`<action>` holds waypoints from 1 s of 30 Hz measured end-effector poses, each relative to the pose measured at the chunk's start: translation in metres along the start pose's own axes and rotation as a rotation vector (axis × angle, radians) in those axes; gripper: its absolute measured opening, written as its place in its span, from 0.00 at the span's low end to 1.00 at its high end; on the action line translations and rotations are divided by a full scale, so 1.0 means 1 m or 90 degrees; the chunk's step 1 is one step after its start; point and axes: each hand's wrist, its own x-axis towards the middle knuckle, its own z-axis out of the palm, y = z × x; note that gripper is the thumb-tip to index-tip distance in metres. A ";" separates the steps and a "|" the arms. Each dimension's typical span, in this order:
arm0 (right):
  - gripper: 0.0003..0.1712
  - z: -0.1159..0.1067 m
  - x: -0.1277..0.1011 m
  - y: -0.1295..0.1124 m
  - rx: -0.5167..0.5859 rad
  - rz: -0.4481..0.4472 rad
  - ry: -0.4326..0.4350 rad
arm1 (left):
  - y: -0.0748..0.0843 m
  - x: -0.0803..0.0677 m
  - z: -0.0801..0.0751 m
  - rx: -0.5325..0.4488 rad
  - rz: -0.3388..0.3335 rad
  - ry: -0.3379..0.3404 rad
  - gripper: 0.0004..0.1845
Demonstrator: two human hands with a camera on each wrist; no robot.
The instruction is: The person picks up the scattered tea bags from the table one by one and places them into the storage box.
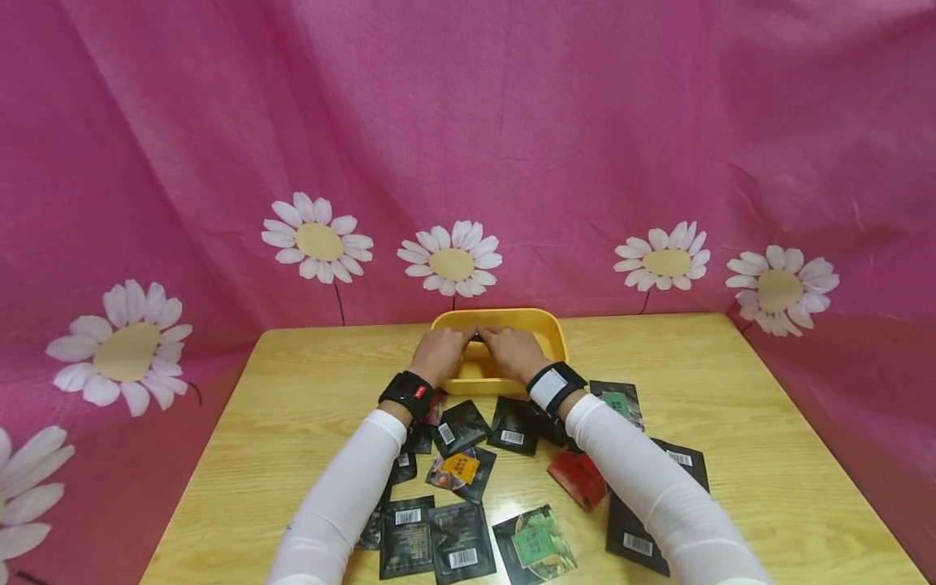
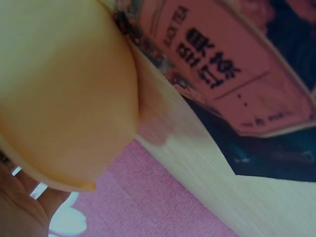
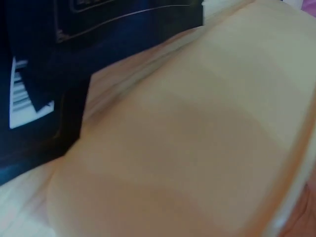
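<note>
Both my hands reach into the yellow plastic bin [image 1: 504,385] at the back of the table, knuckles up and fingertips almost meeting. Between them shows a small dark edge of a packet [image 1: 477,338], pinched by the left hand [image 1: 441,355] and the right hand [image 1: 516,353]; most of it is hidden. In the left wrist view the bin's wall [image 2: 74,108] covers most of the left fingers [image 2: 24,207]. Close by lies a tea packet with a pink label reading BLACK TEA [image 2: 222,74]. Dark packets with a barcode [image 3: 32,98] lie beside the bin in the right wrist view.
Several black tea packets [image 1: 461,540] lie scattered in front of the bin, some label up: a green one [image 1: 534,546], an orange one [image 1: 461,467] and a red one [image 1: 578,478]. Larger black packets [image 1: 632,528] lie under the right forearm. A pink flowered cloth [image 1: 556,162] hangs behind the table.
</note>
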 end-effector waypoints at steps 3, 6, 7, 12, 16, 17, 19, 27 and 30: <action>0.23 0.004 -0.001 0.000 0.010 0.011 -0.025 | 0.002 0.000 0.003 0.022 0.015 -0.025 0.16; 0.25 0.006 -0.001 0.001 0.026 0.021 -0.062 | 0.003 0.002 0.005 0.043 0.026 -0.087 0.20; 0.25 0.007 -0.001 0.002 0.030 0.021 -0.070 | 0.003 0.003 0.005 0.048 0.026 -0.111 0.21; 0.23 0.012 -0.001 0.004 0.050 0.000 -0.099 | 0.006 0.003 0.005 0.055 0.007 -0.206 0.24; 0.25 0.010 -0.002 0.002 0.057 -0.011 -0.134 | 0.008 0.001 0.003 0.026 -0.012 -0.249 0.28; 0.28 0.009 -0.002 0.002 0.057 -0.010 -0.145 | 0.008 0.000 0.003 0.015 -0.017 -0.256 0.29; 0.33 0.008 -0.001 0.002 0.057 -0.006 -0.161 | 0.008 0.000 0.003 0.002 -0.022 -0.261 0.32; 0.45 -0.020 -0.006 0.004 0.058 0.007 -0.168 | 0.004 -0.008 -0.024 -0.005 -0.005 -0.225 0.44; 0.48 -0.043 -0.015 0.003 0.065 0.001 -0.144 | 0.003 -0.019 -0.045 -0.015 -0.002 -0.194 0.48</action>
